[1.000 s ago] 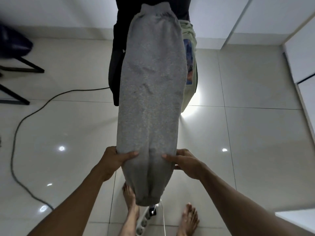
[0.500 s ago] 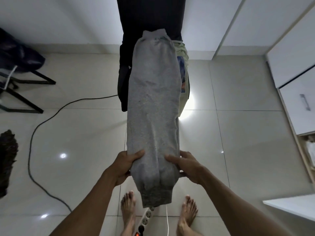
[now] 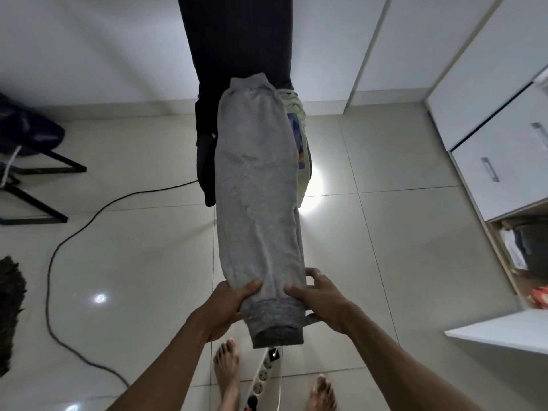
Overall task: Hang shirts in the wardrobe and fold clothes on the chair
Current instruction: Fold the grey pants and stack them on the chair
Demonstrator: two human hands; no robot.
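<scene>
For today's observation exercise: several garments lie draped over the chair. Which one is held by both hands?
The grey sweatpants, lying on top; the left hand and right hand grip them near the cuffs. The pale green printed shirt and black garment underneath are untouched.

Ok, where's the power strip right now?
Head view, bottom centre: the power strip lies on the floor tiles between the person's bare feet, below the cuff of the grey sweatpants.

The grey garment (image 3: 258,203) hides most of the chair (image 3: 207,161) and pale shirt (image 3: 302,161).
</scene>
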